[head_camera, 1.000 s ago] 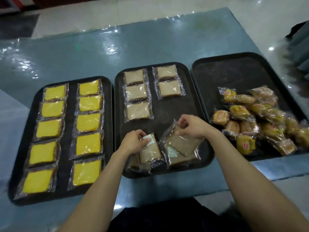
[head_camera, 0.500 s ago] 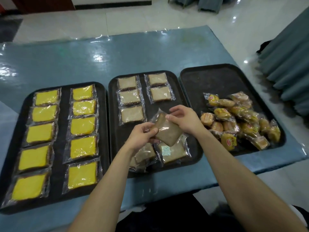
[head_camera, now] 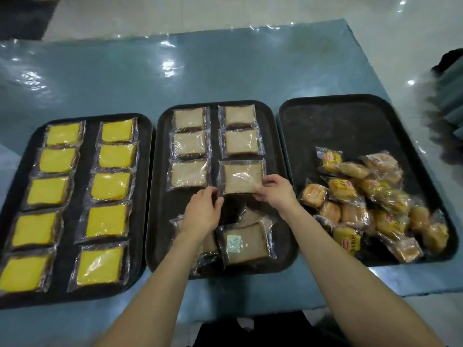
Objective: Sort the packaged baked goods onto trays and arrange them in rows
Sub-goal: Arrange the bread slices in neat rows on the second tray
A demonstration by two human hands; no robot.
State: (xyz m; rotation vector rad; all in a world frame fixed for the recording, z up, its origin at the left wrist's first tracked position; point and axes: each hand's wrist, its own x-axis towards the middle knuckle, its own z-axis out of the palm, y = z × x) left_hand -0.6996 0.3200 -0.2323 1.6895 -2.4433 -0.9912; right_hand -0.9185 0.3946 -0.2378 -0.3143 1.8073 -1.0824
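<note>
Three black trays sit side by side. On the middle tray pale brown cake packets lie in two columns. The third packet of the right column lies flat below the two above it. My left hand pinches its near left corner and my right hand pinches its near right edge. Loose brown packets lie at the tray's near end, partly under my left forearm. The left tray bears two columns of yellow cake packets. A jumbled heap of wrapped buns fills the right tray's near half.
The trays rest on a table covered with shiny blue plastic. The right tray's far half is bare. Beyond the table is a pale glossy floor, and dark draped fabric stands at the right edge.
Both hands lifted a brown packet from the near pile, carried it away from me and set it down as the third packet in the middle tray's right column. The camera tilted too.
</note>
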